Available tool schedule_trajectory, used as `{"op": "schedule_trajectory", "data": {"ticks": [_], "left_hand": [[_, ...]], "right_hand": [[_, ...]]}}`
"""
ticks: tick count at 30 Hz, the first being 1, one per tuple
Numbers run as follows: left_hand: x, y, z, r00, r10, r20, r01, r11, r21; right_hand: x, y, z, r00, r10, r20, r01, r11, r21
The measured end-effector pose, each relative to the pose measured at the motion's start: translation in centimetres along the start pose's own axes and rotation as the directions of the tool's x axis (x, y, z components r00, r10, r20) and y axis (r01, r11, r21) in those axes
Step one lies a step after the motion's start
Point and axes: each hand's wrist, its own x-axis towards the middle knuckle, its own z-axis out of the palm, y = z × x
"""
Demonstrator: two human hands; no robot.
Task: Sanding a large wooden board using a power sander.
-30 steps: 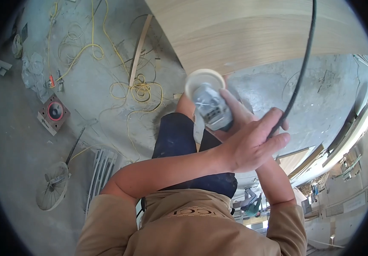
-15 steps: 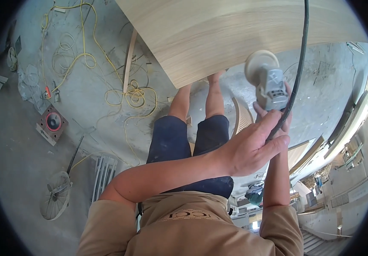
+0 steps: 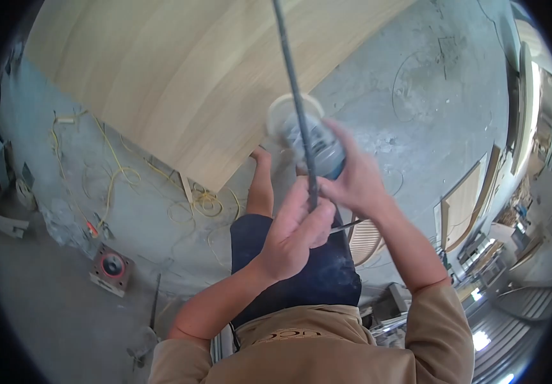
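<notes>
My right hand (image 3: 360, 178) is closed around the body of a grey handheld disc sander (image 3: 319, 142), somewhat smeared by motion. Its round cream pad (image 3: 277, 115) is close to the near edge of a large pale wood-grain panel (image 3: 180, 77); I cannot tell whether they touch. Just below the tool, my left hand (image 3: 292, 240) is closed on a black hose or cable (image 3: 292, 70), which runs up across the view in front of the sander. A short length of it shows again between my hands and my lap.
Yellow cord (image 3: 122, 171) lies in loops on the concrete floor, left. Beyond it sit a speaker-like box with a red ring (image 3: 113, 264) and crumpled plastic (image 3: 58, 224). A slatted curved wooden piece (image 3: 364, 243) stands by my leg. Boards (image 3: 462, 205) lean at right.
The sander and both my hands have moved left, toward the panel's near corner. My view has turned, and the panel now spreads across the upper left. My left hand still grips the black line.
</notes>
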Motion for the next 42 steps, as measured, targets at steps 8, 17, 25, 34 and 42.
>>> {"op": "schedule_trajectory", "data": {"ticks": [8, 17, 25, 34, 42], "left_hand": [[2.6, -0.7, 3.0, 0.995, 0.074, 0.067, -0.074, 0.997, -0.003], [7.3, 0.2, 7.8, 0.987, 0.107, -0.122, -0.101, 0.993, 0.057], [10.6, -0.2, 10.3, 0.975, 0.139, -0.175, -0.123, 0.987, 0.101], [14.9, -0.2, 14.4, 0.992, 0.114, -0.063, -0.105, 0.986, 0.129], [12.2, 2.5, 15.1, 0.967, 0.251, -0.027, -0.236, 0.936, 0.26]], "right_hand": [[7.8, 7.5, -12.3, 0.912, -0.005, -0.409, 0.06, 0.991, 0.122], [9.7, 6.7, -15.6, 0.938, 0.085, -0.335, -0.026, 0.984, 0.177], [10.4, 6.8, -17.8, 1.0, 0.02, 0.014, -0.022, 0.993, 0.118], [21.0, 13.8, -32.7, 0.906, 0.108, -0.41, -0.03, 0.981, 0.191], [24.2, 12.3, -33.6, 0.835, 0.189, -0.517, 0.087, 0.882, 0.464]]}}
